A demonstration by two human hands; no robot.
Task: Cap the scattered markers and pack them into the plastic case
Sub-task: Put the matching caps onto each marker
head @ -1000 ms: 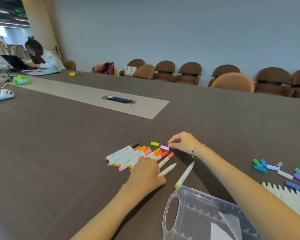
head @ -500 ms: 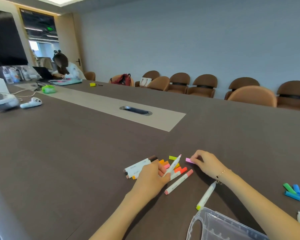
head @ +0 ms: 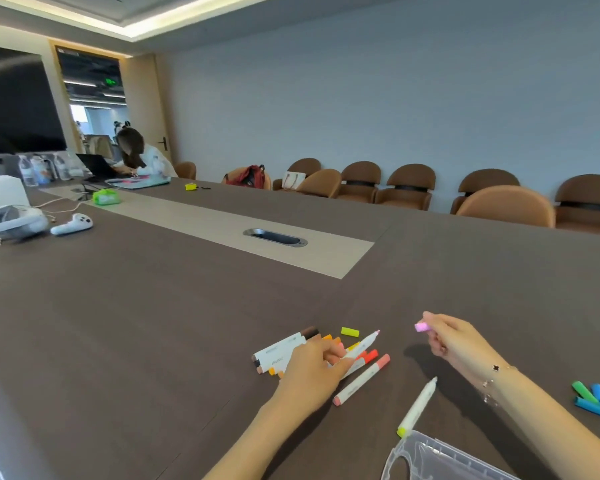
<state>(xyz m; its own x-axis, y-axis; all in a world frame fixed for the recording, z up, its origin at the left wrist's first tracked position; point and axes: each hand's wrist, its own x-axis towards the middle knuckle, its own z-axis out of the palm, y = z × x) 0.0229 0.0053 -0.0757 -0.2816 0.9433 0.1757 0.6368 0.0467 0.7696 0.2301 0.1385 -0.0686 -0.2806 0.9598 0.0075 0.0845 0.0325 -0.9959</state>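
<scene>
Seeing both hands over the long dark-brown wooden table (head: 153,323). I read the left hand (head: 312,372) as gripping an uncapped white marker with a pink tip (head: 362,346), fingers curled round the barrel, tip angled up and away from me. Right hand (head: 454,342) is raised off the table, pinching a small pink plastic cap (head: 422,327) at its fingertips; cap and marker tip are apart.

Landmark is the cluster of capped white markers with brown, orange and red caps (head: 284,351) lying under and just beyond the left hand. A loose yellow cap (head: 350,331) lies just beyond the cluster. A white marker with a salmon cap (head: 361,381) lies just to its right, flat on the table. Further right and nearer me lies an uncapped white marker with a yellow-green end (head: 417,407); that end sits just beside the rim of the clear plastic case (head: 430,459), which is cut off by the bottom edge. Well to the right of the cluster, loose green and blue caps (head: 591,398) lie together near the frame edge.
</scene>
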